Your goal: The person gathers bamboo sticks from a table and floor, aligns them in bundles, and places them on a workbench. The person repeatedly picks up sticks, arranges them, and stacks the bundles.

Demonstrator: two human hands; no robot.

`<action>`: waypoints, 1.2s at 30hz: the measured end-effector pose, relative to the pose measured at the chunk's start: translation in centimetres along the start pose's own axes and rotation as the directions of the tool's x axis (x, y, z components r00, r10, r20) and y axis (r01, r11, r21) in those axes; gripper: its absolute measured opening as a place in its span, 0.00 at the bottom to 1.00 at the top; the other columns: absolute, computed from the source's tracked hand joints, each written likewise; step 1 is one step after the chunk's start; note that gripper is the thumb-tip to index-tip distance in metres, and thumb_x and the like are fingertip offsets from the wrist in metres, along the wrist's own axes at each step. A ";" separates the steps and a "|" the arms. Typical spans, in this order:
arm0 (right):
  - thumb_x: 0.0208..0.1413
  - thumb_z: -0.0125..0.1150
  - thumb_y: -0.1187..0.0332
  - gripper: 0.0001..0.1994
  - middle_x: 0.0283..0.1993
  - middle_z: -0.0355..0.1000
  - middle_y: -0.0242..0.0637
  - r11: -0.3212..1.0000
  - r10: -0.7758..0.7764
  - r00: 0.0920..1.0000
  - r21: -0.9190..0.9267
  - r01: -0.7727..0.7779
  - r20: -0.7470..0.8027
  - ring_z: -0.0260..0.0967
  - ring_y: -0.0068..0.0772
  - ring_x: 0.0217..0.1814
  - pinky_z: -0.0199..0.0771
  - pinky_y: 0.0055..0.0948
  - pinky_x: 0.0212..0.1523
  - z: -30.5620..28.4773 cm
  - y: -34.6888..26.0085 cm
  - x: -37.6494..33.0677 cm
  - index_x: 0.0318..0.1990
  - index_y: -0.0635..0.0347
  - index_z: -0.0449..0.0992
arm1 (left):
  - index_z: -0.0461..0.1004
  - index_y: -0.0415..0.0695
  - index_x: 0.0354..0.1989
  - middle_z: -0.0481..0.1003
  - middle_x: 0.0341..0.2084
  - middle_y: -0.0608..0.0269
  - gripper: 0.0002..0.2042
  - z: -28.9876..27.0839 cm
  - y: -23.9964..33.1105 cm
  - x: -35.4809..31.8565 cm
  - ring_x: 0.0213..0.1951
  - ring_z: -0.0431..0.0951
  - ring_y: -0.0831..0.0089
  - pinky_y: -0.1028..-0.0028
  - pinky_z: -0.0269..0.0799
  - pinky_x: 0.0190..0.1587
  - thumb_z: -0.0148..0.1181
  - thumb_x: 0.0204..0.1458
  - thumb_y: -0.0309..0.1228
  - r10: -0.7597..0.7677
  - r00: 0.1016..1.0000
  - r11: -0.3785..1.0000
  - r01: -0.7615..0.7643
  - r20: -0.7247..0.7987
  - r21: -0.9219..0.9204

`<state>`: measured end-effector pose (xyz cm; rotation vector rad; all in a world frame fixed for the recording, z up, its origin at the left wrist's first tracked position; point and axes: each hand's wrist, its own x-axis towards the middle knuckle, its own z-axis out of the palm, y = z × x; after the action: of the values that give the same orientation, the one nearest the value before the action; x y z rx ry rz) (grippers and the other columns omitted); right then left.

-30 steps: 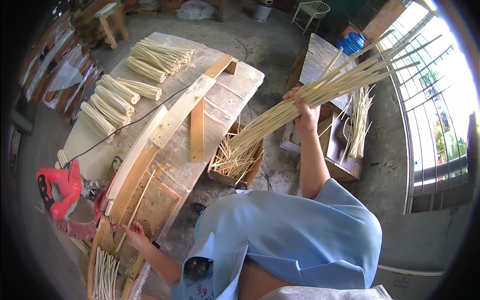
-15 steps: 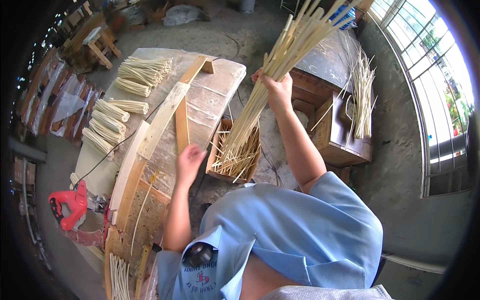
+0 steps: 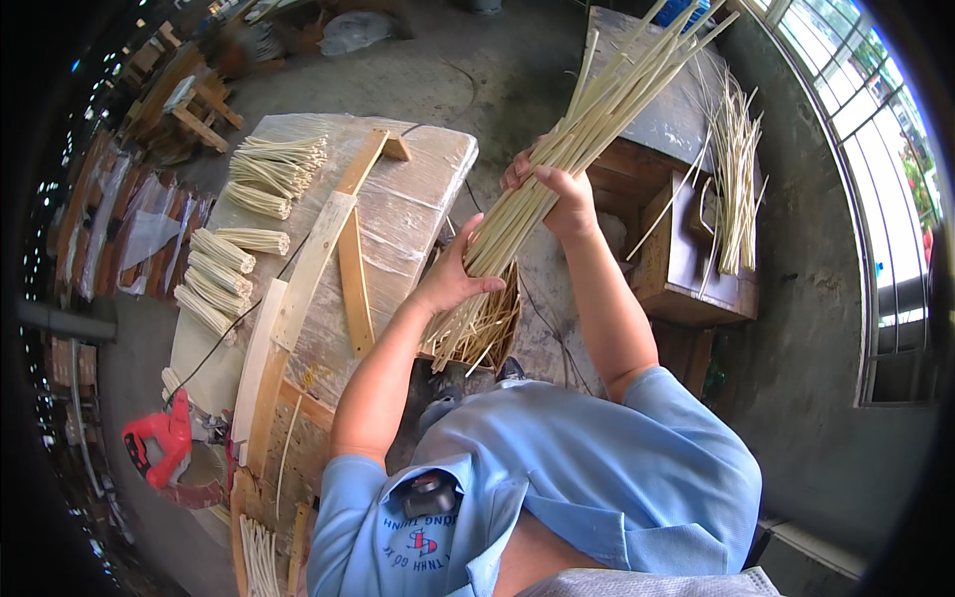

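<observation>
While the left hand [image 3: 453, 284] cups the lower part of a long bundle of pale bamboo strips [image 3: 557, 169], whose ends splay into a wooden box [image 3: 505, 328] beside the workbench [image 3: 418, 189], the right hand [image 3: 557, 189] grips it higher up.

The bundle of pale sticks [image 3: 587, 129] is looking like dry, matt split bamboo or rattan. A glossy, wrinkled clear plastic sheet [image 3: 408, 214] is covering the worktable, with bare, smooth wooden battens [image 3: 318, 259] lying on it. The red power tool [image 3: 159, 448] is showing shiny moulded plastic.
</observation>
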<state>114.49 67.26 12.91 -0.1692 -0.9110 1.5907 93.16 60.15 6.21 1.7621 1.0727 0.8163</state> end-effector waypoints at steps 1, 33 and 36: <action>0.48 0.66 0.66 0.20 0.37 0.68 0.38 0.999 0.004 1.000 0.047 -0.005 0.031 0.67 0.38 0.39 0.69 0.45 0.47 -0.6 0.0 0.0 0.48 0.53 0.67 | 0.49 0.49 0.73 0.64 0.64 0.45 0.57 0.0 0.1 0.2 0.63 0.68 0.56 0.61 0.64 0.65 0.76 0.36 0.58 0.026 0.999 0.999 -0.027 0.023 0.026; 0.52 0.61 0.74 0.14 0.39 0.75 0.45 0.981 0.065 0.930 -0.149 -0.127 -0.361 0.76 0.36 0.38 0.81 0.35 0.37 0.0 7.1 2.7 0.46 0.69 0.72 | 0.66 0.52 0.62 0.73 0.40 0.52 0.27 -6.8 1.9 5.3 0.41 0.77 0.51 0.58 0.76 0.46 0.58 0.51 0.20 0.285 0.957 0.933 -0.289 0.049 0.213; 0.52 0.61 0.74 0.13 0.40 0.76 0.45 0.979 0.092 0.914 -0.130 -0.155 -0.395 0.76 0.36 0.38 0.81 0.36 0.38 -0.4 7.2 2.5 0.45 0.69 0.73 | 0.68 0.47 0.57 0.72 0.38 0.56 0.24 -6.8 1.8 6.0 0.39 0.77 0.59 0.63 0.76 0.46 0.59 0.50 0.18 0.272 0.961 0.939 -0.278 0.054 0.205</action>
<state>108.44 69.98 9.06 -0.6449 -0.7238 1.5255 90.34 67.53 10.97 2.1308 0.9350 0.8714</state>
